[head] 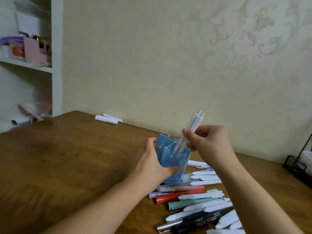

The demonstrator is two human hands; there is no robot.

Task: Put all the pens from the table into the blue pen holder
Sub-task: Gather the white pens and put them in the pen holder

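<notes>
Your left hand [152,159] wraps around the blue pen holder [173,159], its fingers curled on the far side and the thumb on the near wall, tipping it toward your right. Your right hand [209,144] pinches a small bunch of white pens [190,130] between thumb and fingers, tips already inside the holder's mouth, the clicker ends sticking up and to the right. So the fingers of both hands are closed on something: the left on the holder, the right on the bunch.

By the look of it, you are early in the job. Apart from this bunch, you cannot tell whether anything is inside the holder, and the bulk of the work lies on the bench [67,166]: a loose pile of pens [202,205] just right of and in front of the holder, mostly white, with a red one [179,196], a green one [190,202] and dark markers [200,218] mixed in. Two more white pens [108,119] lie well apart at the far edge by the wall; don't forget those.

A black wire rack [298,162] sits at the right edge of the bench, clear of your reach path. The pile touches the holder's base, so setting it upright may nudge pens.
</notes>
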